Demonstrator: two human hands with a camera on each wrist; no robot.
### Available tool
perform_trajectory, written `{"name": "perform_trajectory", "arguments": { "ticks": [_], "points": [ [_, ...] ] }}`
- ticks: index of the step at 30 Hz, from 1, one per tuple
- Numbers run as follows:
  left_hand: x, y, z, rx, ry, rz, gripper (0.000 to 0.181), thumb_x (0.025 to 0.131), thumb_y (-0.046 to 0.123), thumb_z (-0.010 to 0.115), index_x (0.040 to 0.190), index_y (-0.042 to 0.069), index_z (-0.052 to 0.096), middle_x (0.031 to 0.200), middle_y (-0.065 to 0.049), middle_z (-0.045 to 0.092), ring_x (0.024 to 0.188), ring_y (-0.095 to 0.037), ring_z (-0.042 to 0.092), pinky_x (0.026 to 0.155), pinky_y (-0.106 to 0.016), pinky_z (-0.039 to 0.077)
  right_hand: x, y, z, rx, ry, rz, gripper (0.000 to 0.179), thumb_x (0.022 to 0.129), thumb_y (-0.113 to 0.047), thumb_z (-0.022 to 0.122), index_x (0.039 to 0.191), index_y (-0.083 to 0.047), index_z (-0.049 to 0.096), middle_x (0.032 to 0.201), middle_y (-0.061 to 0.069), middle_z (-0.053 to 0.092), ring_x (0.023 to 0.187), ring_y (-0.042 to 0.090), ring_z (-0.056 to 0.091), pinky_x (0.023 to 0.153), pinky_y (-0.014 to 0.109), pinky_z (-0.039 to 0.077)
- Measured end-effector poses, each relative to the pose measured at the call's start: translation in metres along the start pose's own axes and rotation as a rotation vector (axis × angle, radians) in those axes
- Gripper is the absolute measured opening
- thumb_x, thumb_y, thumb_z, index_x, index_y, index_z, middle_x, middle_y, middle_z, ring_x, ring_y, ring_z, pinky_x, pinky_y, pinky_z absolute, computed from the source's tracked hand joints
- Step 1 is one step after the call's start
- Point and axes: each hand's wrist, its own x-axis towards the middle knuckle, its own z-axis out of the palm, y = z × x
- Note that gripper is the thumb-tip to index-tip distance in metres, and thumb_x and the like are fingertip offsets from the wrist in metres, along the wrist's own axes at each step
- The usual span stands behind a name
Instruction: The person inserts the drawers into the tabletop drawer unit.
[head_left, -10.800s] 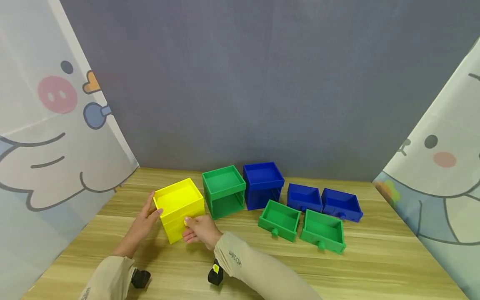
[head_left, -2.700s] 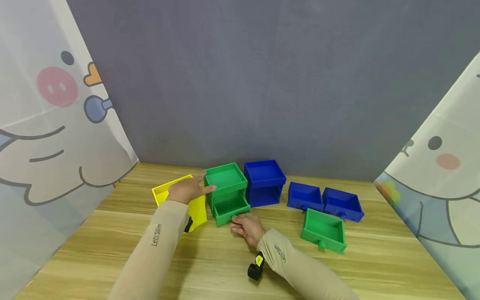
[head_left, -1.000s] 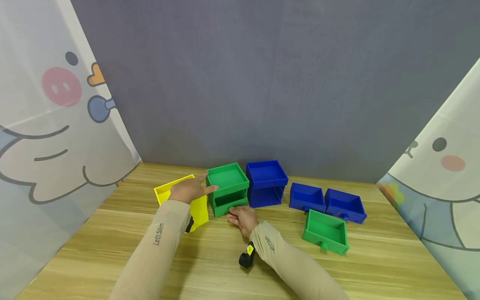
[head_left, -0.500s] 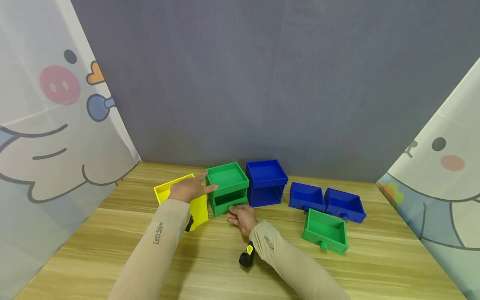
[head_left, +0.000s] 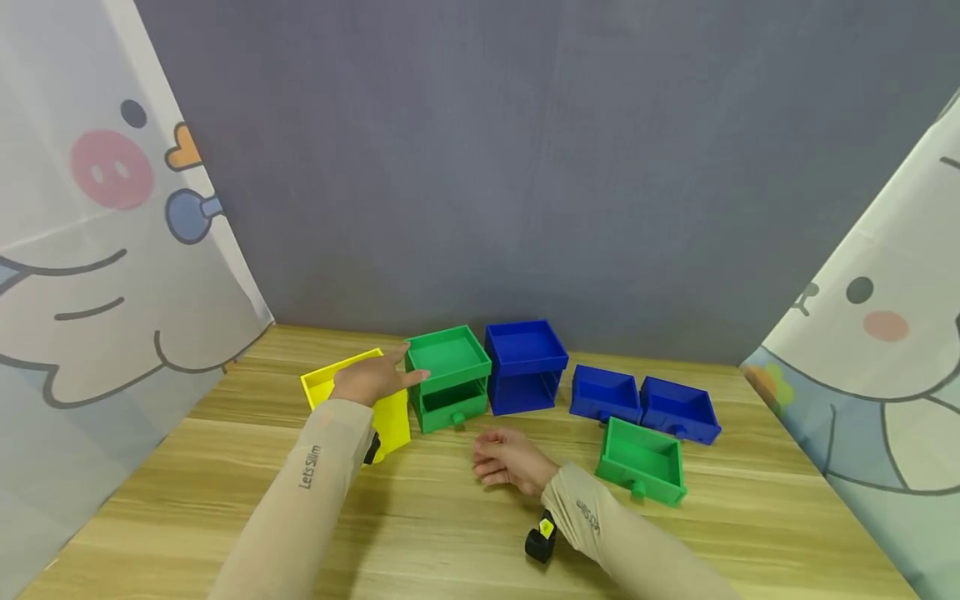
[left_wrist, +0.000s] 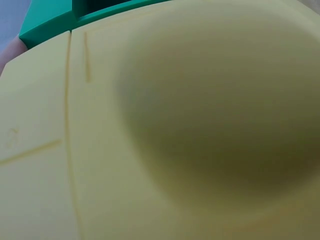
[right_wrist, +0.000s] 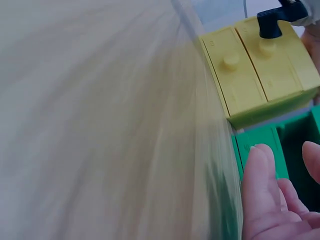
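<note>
My left hand [head_left: 367,380] reaches over the yellow drawer cabinet [head_left: 390,421], thumb and forefinger stretched out against the left top edge of the green cabinet [head_left: 450,354]. Its other fingers are hidden. In that green cabinet's lower slot sits a green drawer [head_left: 453,411], pushed in; the upper slot is vacant. My right hand [head_left: 513,461], fingers loosely bent and holding nothing, hovers in front and to the right of the drawer's knob. In the right wrist view, both yellow drawer fronts [right_wrist: 232,75] are closed. A blurred yellow knob [left_wrist: 225,105] fills much of the left wrist view.
A blue cabinet [head_left: 525,358] with vacant slots stands right beside the green one. Two blue drawers [head_left: 606,393] and a loose green drawer [head_left: 641,458] lie to the right on the wooden table [head_left: 420,533]. A grey partition [head_left: 495,167] rises behind.
My left hand went from the yellow cabinet to the green one. A green drawer moved from the table into the lower slot. Just now my right hand let go of its knob and drew back.
</note>
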Motion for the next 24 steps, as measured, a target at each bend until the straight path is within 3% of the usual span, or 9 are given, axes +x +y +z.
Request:
{"name": "perform_trajectory", "arguments": {
  "ticks": [8,14,20,24],
  "points": [
    [0.002,0.002,0.003,0.006,-0.011,0.012,0.083,0.089,0.069,0.043,0.155,0.027,0.016,0.069,-0.006,0.057,0.048,-0.012,0.019,0.050,-0.027,0.021,-0.039,0.000,-0.041,0.015,-0.038,0.039,0.040,0.098,-0.014,0.054,0.127,0.011,0.043,0.086,0.001,0.064,0.068,0.006,0.063,0.062,0.021,0.052],
    [0.002,0.000,0.001,0.050,-0.001,0.005,0.083,0.087,0.073,0.041,0.155,0.030,0.018,0.067,-0.006,0.055,0.046,-0.012,0.018,0.047,-0.027,0.020,-0.068,-0.003,-0.074,0.031,-0.139,0.049,0.037,0.099,-0.016,0.053,0.124,0.010,0.046,0.087,0.001,0.066,0.071,0.006,0.066,0.064,0.021,0.053],
    [0.005,-0.007,0.002,0.026,0.025,0.049,0.086,0.085,0.076,0.040,0.154,0.029,0.021,0.094,-0.009,0.067,0.048,-0.013,0.025,0.048,-0.028,0.023,-0.098,-0.005,-0.106,0.037,-0.200,0.015,0.044,0.099,-0.017,0.052,0.129,0.013,0.042,0.093,0.003,0.066,0.075,0.007,0.067,0.066,0.022,0.054],
    [0.006,-0.012,0.001,0.026,0.039,0.079,0.089,0.083,0.079,0.038,0.154,0.027,0.023,0.110,-0.013,0.067,0.056,-0.017,0.044,0.053,-0.032,0.031,-0.117,-0.003,-0.126,0.098,-0.228,0.003,0.035,0.101,-0.015,0.050,0.126,0.009,0.046,0.095,0.002,0.067,0.078,0.006,0.067,0.068,0.022,0.054]
  ]
}}
